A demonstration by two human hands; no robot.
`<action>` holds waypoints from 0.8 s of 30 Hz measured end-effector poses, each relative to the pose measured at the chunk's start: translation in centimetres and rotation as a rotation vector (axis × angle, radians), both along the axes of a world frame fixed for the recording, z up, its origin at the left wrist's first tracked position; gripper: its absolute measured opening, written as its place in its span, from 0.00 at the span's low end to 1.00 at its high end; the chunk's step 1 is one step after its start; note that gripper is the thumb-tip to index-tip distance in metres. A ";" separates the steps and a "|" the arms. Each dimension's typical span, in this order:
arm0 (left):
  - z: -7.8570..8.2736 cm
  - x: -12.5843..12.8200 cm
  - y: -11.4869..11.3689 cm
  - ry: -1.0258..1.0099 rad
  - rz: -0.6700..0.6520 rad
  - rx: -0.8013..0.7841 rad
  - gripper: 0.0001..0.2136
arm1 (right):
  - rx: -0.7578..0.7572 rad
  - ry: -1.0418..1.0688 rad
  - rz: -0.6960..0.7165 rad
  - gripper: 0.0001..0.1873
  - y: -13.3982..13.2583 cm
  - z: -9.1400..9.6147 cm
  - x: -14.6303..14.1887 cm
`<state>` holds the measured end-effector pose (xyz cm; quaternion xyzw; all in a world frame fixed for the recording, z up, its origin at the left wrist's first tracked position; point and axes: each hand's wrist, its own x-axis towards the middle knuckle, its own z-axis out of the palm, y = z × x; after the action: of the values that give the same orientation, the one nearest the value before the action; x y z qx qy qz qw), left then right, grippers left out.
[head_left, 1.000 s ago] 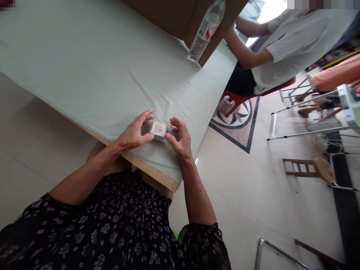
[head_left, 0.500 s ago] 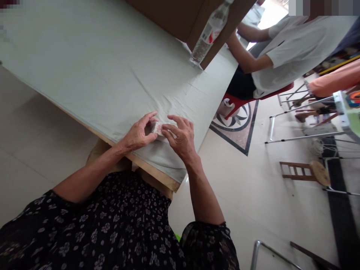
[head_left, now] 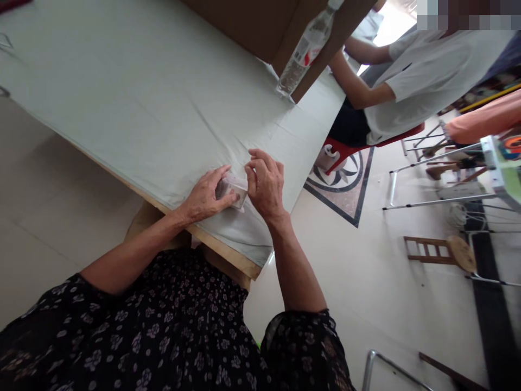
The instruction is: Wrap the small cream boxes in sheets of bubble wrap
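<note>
Box (head_left: 241,197): held on the tabletop (head_left: 134,119), near its edge.
Left hand (head_left: 202,196): closed around the box, thumb pressed to it.
Right hand (head_left: 266,184): curled just beside the box; whether anything is pinched cannot be told.
Bottle (head_left: 304,54): placed beside the carton (head_left: 248,24).

The table (head_left: 228,253) is covered by a pale, creased cloth (head_left: 122,98), with bare wood left showing along the near edge. Close to the near right corner, a small box (head_left: 241,202) is set. Farther back, toward the right edge, a clear bottle (head_left: 305,51) is stood just beside a large brown carton (head_left: 244,24).
</note>
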<state>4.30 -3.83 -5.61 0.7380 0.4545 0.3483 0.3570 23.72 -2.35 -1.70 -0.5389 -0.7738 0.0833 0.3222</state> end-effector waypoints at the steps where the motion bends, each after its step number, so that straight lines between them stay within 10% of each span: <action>1: 0.0 -0.1 0.0 -0.012 -0.016 -0.011 0.38 | -0.001 0.008 -0.007 0.10 0.4 0.3 0.2; 13: 0.6 -0.4 -0.2 -0.091 -0.122 -0.029 0.30 | 0.033 0.139 -0.062 0.13 6.5 0.0 2.6; 24: 0.8 -0.7 0.1 -0.067 -0.206 -0.009 0.25 | -0.211 0.466 -0.157 0.25 -0.2 -2.0 4.7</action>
<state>3.61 -3.73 -4.84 0.7673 0.3654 0.3322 0.4092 28.47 -2.56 -3.71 -0.5942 -0.6217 0.2598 0.4392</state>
